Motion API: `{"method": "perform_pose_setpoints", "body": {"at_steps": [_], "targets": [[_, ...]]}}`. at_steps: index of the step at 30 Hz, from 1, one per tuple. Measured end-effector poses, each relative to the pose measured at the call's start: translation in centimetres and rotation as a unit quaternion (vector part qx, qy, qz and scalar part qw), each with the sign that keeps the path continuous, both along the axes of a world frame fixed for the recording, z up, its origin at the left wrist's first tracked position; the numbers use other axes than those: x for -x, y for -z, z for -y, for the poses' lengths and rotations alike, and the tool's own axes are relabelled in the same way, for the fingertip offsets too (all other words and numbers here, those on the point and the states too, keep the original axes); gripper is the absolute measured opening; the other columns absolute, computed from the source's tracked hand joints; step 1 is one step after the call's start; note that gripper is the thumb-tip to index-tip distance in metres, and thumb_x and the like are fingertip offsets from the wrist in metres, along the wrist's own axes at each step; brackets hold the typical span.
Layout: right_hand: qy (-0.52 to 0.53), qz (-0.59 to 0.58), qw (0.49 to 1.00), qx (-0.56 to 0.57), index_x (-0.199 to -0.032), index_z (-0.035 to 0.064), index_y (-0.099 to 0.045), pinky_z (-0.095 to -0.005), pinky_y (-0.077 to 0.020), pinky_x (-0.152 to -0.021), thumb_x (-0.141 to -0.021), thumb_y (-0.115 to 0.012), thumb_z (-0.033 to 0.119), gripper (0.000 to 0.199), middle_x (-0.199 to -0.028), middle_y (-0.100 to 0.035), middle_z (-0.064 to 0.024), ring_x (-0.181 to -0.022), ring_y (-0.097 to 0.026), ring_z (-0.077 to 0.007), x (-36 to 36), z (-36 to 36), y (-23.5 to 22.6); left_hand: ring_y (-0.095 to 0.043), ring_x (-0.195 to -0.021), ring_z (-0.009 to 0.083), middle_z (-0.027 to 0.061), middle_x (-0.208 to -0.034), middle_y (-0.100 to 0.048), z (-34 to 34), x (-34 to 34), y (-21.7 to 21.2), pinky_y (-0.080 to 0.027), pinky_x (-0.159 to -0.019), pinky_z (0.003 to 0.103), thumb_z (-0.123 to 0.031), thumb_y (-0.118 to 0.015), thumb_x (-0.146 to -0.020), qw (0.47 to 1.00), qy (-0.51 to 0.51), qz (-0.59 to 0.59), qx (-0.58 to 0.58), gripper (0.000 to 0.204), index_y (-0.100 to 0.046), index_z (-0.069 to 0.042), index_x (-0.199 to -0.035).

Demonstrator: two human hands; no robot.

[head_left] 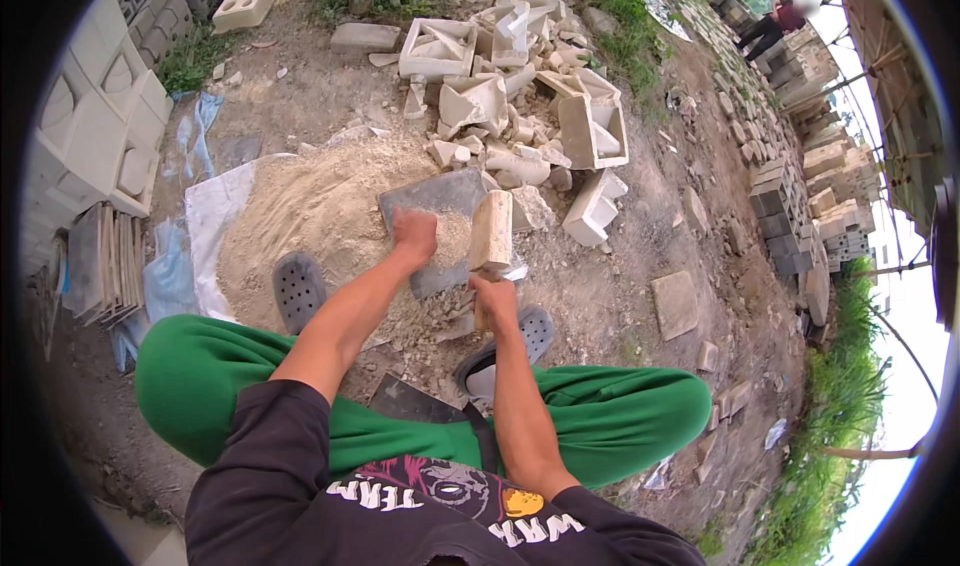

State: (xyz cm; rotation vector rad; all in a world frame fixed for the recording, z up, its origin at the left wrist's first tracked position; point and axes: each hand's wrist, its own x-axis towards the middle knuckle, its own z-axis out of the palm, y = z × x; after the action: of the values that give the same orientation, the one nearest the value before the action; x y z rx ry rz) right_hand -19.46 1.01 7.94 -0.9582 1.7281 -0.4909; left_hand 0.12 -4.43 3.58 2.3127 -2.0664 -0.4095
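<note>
My right hand [494, 301] is wrapped round the handle of a wooden mallet [492, 229], whose blocky, pale head stands up above the fist. Left of the mallet, my left hand [414, 237] is closed over a dark flat slab [432, 194]; whatever its fingers hold, if anything, is hidden. Pale crushed grit [452, 234] lies on the slab between the two hands. A wide heap of sandy powder [310, 191] spreads out to the left, on a white sheet [216, 228].
Broken cream block pieces [510, 106] lie heaped beyond the slab. Whole pale blocks [110, 96] are stacked at left, beside thin boards [108, 261]. Grey bricks [785, 216] stand at right, and a person [775, 28] is far back. My grey clogs [299, 291] flank the work spot.
</note>
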Motion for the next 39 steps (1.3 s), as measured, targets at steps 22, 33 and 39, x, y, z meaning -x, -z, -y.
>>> {"method": "perform_pose_setpoints", "body": {"at_steps": [22, 33, 39], "targets": [[-0.128, -0.082, 0.988, 0.033, -0.100, -0.0013, -0.074, -0.0373, -0.0548, -0.061, -0.074, -0.075, 0.026, 0.037, -0.073, -0.070, -0.0106, -0.062, -0.070, -0.0243, -3.8, -2.3, 4.8, -0.051, -0.126, 0.0347, 0.0142, -0.136, -0.053, -8.7, -2.5, 2.7, -0.043, -0.104, 0.046, -0.039, -0.079, -0.077, 0.964, -0.116, -0.156, 0.182, 0.073, -0.050, -0.009, -0.137], [-0.074, -0.066, 0.994, 0.049, -0.097, -0.0065, -0.072, -0.0360, -0.0570, -0.065, -0.072, -0.077, 0.022, 0.039, -0.078, -0.072, -0.0140, -0.067, -0.071, -0.0207, -2.7, -0.8, 1.8, -0.049, -0.133, 0.0384, 0.0195, -0.135, -0.056, -6.9, -4.9, 5.1, -0.040, -0.113, 0.044, -0.028, -0.079, -0.078, 0.948, 0.022, -0.235, 0.214, 0.070, -0.051, -0.006, -0.139], [-0.060, -0.014, 0.984, 0.167, -0.097, -0.0079, -0.069, -0.0371, -0.0554, -0.066, -0.075, -0.076, 0.021, 0.037, -0.076, -0.072, -0.0178, -0.071, -0.073, -0.0247, -3.8, 1.7, -6.9, -0.053, -0.127, 0.0381, 0.0195, -0.134, -0.057, -8.0, -4.9, 3.0, -0.043, -0.109, 0.044, -0.030, -0.081, -0.080, 0.936, -0.010, -0.288, 0.203, 0.068, -0.053, -0.002, -0.136]]}}
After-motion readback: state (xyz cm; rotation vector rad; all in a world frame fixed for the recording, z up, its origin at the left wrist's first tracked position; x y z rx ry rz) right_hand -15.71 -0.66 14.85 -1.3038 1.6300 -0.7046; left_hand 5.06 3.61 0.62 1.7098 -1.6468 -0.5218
